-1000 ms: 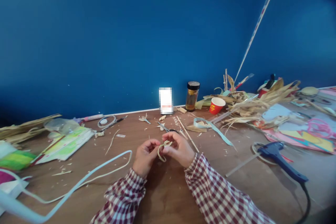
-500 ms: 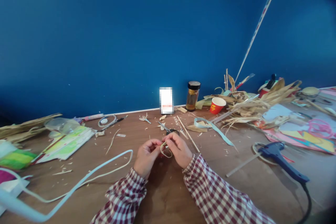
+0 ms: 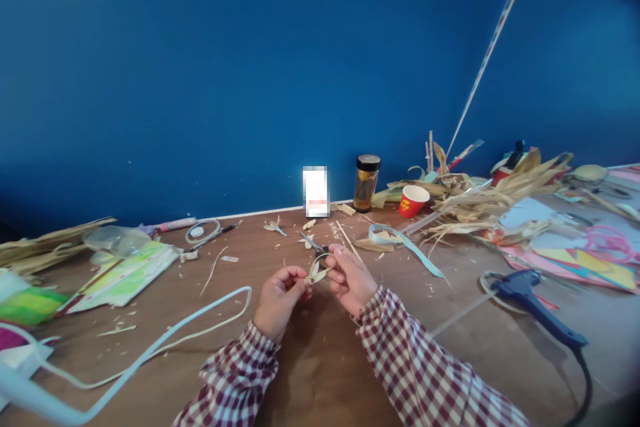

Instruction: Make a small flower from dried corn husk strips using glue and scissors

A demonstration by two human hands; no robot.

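Both hands at centre, low over the desk (image 3: 310, 380), cuffs of the checked sleeves (image 3: 405, 347) gathered at the wrists. Left hand (image 3: 276, 300): thumb and forefinger pinched shut on the base of a pale husk piece (image 3: 316, 274), other fingers curled under. Right hand (image 3: 354, 280): thumb and forefinger brought together on what looks like the end of a thin strand, remaining fingers loosely bent. Husk piece sits between the two hands, at the left fingertips, its narrow tips splayed toward the right fingers; whether they touch, cannot tell. Strand arcs from it up to the right hand.

Just beyond the hands: scissors (image 3: 321, 251), handles partly hidden by the right fingers. Farther back, against the blue wall (image 3: 200, 80): a dark-lidded jar (image 3: 367, 185), amber contents; right of it, a red paper cup (image 3: 413, 204).

Right side: light-blue ribbon (image 3: 420, 258), heaped dried husks (image 3: 465, 197), blue glue gun (image 3: 520, 287) lying nearer. Left side: pale-blue tube (image 3: 30, 395), bent across the foreground.
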